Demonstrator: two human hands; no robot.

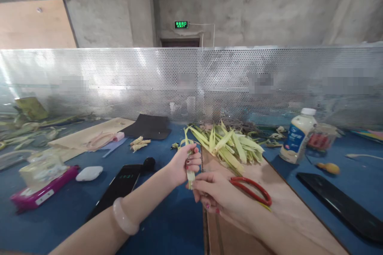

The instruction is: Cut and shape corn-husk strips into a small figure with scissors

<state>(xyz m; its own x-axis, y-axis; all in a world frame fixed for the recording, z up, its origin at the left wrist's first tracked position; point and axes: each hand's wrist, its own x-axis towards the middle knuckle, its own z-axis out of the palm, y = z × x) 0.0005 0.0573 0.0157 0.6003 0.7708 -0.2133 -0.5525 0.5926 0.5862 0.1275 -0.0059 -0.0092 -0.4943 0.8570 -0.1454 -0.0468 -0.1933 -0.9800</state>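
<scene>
My left hand (186, 164) is closed around a narrow bundle of pale green corn husk (190, 175), whose leafy tips stick up above the fist. At the bundle's lower end, the fingertips of my right hand (214, 195) pinch the husk. Just beyond both hands a heap of yellow-green corn husks (230, 147) lies on a brown board (287, 195). A red loop handle (253, 191), like that of scissors, rests beside my right wrist; the rest of it is mostly hidden.
On the blue table (170, 215) to the left are a phone (119, 185), a white earbud case (89, 173), a purple power strip (49, 191) and husk pieces (140, 143). To the right stand a bottle (297, 135) and a black case (341, 203). A perforated metal screen (134, 83) runs behind.
</scene>
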